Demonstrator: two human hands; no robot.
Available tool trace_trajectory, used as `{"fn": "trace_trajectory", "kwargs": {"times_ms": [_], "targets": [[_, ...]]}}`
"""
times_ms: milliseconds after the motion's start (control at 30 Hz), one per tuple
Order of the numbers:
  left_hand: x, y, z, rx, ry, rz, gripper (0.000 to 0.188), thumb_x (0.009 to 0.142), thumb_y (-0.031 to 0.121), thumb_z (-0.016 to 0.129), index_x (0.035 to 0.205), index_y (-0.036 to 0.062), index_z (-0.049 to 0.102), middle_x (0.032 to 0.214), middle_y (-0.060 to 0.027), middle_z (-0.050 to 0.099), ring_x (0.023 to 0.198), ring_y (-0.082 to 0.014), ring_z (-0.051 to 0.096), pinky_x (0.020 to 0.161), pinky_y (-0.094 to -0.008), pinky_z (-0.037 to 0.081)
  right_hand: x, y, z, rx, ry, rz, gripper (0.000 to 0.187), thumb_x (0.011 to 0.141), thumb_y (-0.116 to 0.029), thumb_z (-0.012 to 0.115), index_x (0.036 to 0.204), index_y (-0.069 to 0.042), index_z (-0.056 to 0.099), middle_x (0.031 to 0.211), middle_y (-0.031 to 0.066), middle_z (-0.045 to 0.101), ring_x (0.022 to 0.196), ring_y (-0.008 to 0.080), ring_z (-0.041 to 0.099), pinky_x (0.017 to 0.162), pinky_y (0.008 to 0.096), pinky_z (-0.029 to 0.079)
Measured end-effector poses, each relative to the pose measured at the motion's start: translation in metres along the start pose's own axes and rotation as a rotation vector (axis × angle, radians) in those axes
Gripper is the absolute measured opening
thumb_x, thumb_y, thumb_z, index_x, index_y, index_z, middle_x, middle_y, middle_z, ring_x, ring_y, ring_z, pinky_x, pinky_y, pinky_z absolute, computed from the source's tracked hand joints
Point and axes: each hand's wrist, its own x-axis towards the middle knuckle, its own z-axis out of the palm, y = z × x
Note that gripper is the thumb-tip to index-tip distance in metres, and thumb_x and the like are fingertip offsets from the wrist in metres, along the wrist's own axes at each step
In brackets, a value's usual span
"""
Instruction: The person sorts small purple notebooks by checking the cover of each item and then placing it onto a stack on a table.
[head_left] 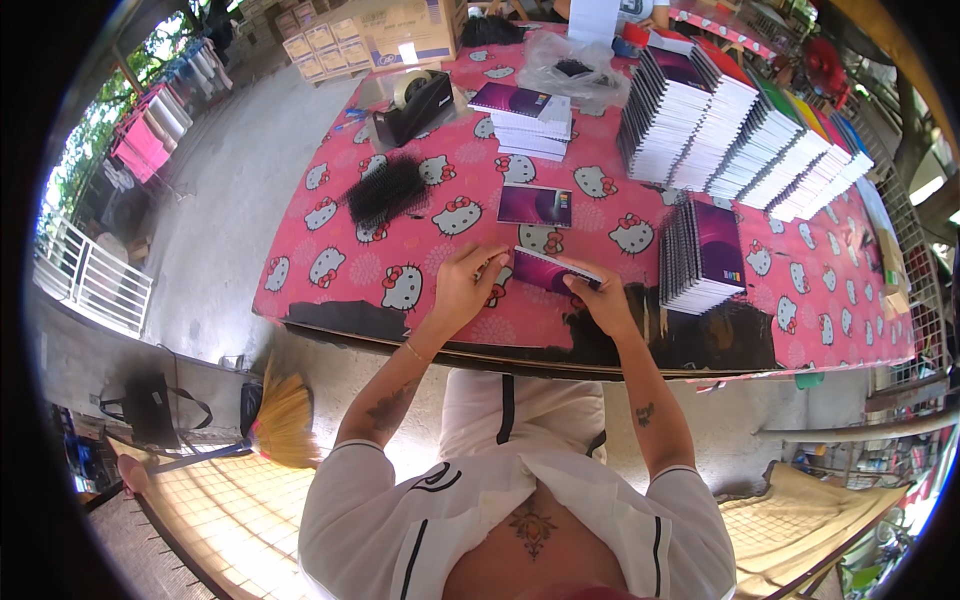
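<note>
Purple notebook [541, 270], mid-frame, is pinched at its right end by the right hand [601, 292]; whether it's touched by the half-curled left hand [470, 280] can't be told. Probably light, bendy, slick-covered; best gripped by the edges.

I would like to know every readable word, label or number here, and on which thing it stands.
I do not copy wording; print shows on:
Flat purple cover: coloured print, too small to read.
Large cardboard box: printed lettering.
Black tape dispenser: pale mark, too small to read.
White shirt: black curly mark.
</note>
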Motion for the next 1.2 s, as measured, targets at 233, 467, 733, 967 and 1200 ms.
{"fn": "trace_trajectory", "kwargs": {"times_ms": [233,467,733,967,1200], "targets": [[0.008,-0.008,0.005,-0.017,-0.003,0.006,0.013,0.091,0.011,0.071,0.101,0.0042,0.07,0.087,-0.01,0.067,0.069,-0.0226,0.066,0.056,-0.0321,0.05,0.001,-0.002,0.0,0.059,-0.01,-0.023,0.032,0.095,-0.004,0.064,0.127,0.0,0.065,0.11,0.0033,0.071,0.098,0.008,0.061,0.09,0.0249,0.048],[0.013,-0.006,0.001,-0.026,-0.058,-0.019,0.012,0.09,0.008,0.071,0.1,0.0023,0.066,0.086,-0.0105,0.064,0.069,-0.0248,0.065,0.059,-0.0328,0.05,0.0,0.0,-0.004,0.02,-0.009,-0.011,0.033,0.095,-0.005,0.065,0.127,0.0,0.066,0.111,0.0024,0.07,0.099,0.0083,0.06,0.09,0.025,0.048],[0.017,-0.012,0.001,0.017,-0.061,0.068,0.012,0.091,0.008,0.07,0.101,0.0022,0.068,0.085,-0.0104,0.064,0.07,-0.022,0.065,0.059,-0.0322,0.049,0.0,-0.007,-0.003,0.017,-0.051,0.018,0.033,0.094,-0.003,0.064,0.127,-0.001,0.066,0.106,-0.001,0.069,0.092,0.0066,0.056,0.086,0.0233,0.047],[0.012,-0.007,-0.002,-0.083,-0.153,0.019,0.02,0.092,0.005,0.068,0.111,0.0021,0.072,0.086,-0.0101,0.07,0.07,-0.0161,0.064,0.06,-0.0268,0.047,-0.001,-0.004,-0.003,0.04,-0.022,0.035,0.034,0.094,-0.002,0.063,0.128,0.001,0.064,0.112,0.0019,0.069,0.1,0.0086,0.06,0.09,0.0254,0.048],[0.014,-0.005,0.003,-0.111,-0.125,-0.064,0.017,0.094,0.007,0.068,0.109,0.0009,0.072,0.084,-0.0091,0.07,0.071,-0.0129,0.064,0.06,-0.0262,0.047,-0.004,0.0,-0.003,0.028,-0.026,-0.025,0.035,0.093,-0.002,0.064,0.128,0.0,0.064,0.108,-0.0007,0.069,0.094,0.0066,0.058,0.085,0.0236,0.048]]}}
